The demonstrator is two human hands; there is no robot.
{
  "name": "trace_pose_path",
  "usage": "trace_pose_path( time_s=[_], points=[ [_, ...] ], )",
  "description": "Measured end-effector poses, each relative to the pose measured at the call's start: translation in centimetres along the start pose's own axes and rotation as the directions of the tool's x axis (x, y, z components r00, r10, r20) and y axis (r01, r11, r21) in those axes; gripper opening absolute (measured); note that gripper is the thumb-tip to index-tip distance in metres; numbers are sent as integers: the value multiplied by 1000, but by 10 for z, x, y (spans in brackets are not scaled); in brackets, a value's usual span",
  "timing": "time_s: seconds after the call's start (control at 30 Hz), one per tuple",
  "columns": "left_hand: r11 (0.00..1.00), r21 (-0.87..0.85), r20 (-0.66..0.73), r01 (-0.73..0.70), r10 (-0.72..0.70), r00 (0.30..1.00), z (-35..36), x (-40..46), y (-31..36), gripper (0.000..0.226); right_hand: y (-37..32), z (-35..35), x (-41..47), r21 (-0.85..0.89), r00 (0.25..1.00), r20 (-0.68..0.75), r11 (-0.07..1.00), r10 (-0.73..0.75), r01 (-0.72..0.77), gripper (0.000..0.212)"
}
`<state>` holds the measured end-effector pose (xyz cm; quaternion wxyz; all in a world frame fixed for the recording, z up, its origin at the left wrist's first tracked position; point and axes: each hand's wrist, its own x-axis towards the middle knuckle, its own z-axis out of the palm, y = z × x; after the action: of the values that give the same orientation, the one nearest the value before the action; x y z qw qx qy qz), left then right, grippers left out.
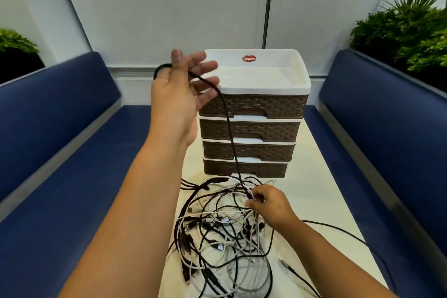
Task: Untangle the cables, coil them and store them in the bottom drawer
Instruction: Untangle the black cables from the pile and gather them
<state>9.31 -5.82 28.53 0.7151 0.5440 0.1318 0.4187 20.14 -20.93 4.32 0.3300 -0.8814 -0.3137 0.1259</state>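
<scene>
Lifting one black cable (227, 113) above the tangle (217, 230), we're draping it over our spread left hand (180, 89) while our right hand (268, 203) is pinching it low to free it.

Even, soft indoor light; my view bends outward at the edges, the plant (416, 19) at two o'clock smears with blur, shadows stay faint.

Two bare forearms, no sleeves, entering from lower edge of frame. Left hand (180, 94): upper centre-left of frame, no rings, no watch, no wristband; short trimmed nails. Right hand (271, 205): lower centre-right of frame, back of hand to camera, knuckles visible, no rings, no bracelet. No gloves on either. No markings or tattoos visible on wrists or forearms.
</scene>
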Motion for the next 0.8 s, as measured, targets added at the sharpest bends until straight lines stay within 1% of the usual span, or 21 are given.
trace_pose_path(
  time_s=[0.07, 0.13, 0.2, 0.27, 0.3, 0.37, 0.43, 0.47, 0.57, 0.6, 0.63, 0.73, 0.8],
  points=[
    [999, 37, 50, 4, -6, 999, 1, 3, 4, 46, 3, 2, -2, 76, 999, 13, 996, 41, -42, 17],
    [994, 87, 102, 60, -68, 992, -2, 1, -4, 46, 3, 3, -7, 161, 998, 25, 986, 50, -53, 24],
    [989, 80, 115, 125, -133, 984, -8, -4, -17, 46, 0, 4, -9, 155, 999, -41, 987, -26, 32, 33],
    [983, 40, 120, 180, -184, 976, -14, -7, -27, 47, -8, 4, -8, 97, 983, -136, 986, -125, 138, 36],
    [979, 16, 128, 202, -202, 971, -17, -7, -29, 48, -14, 3, -6, 81, 977, -152, 983, -152, 165, 37],
    [972, -27, 146, 235, -229, 963, -22, -8, -31, 47, -29, 2, -3, 58, 982, -114, 986, -152, 159, 42],
    [965, -58, 167, 258, -245, 955, -25, -8, -31, 47, -44, 2, 1, 57, 993, -28, 992, -112, 114, 45],
    [960, -72, 182, 270, -254, 950, -27, -9, -30, 47, -51, 4, 2, 62, 994, 8, 993, -105, 104, 42],
    [929, -147, 215, 341, -306, 927, -37, -9, -32, 48, -63, 10, 2, -39, 988, 70, 989, -140, 143, 17],
    [911, -168, 215, 377, -340, 916, -43, -9, -34, 47, -64, 12, 1, -42, 987, 64, 987, -150, 153, 18],
    [891, -179, 208, 417, -380, 901, -50, -9, -36, 47, -65, 12, -2, -16, 990, 38, 991, -134, 134, 22],
    [837, -182, 161, 516, -492, 856, -72, -9, -50, 44, -70, -1, -2, 234, 999, -44, 972, -5, 15, 17],
    [798, -164, 135, 580, -564, 815, -85, -12, -68, 42, -81, -18, 3, 286, 997, -77, 958, -11, 33, 17]
  ],
)
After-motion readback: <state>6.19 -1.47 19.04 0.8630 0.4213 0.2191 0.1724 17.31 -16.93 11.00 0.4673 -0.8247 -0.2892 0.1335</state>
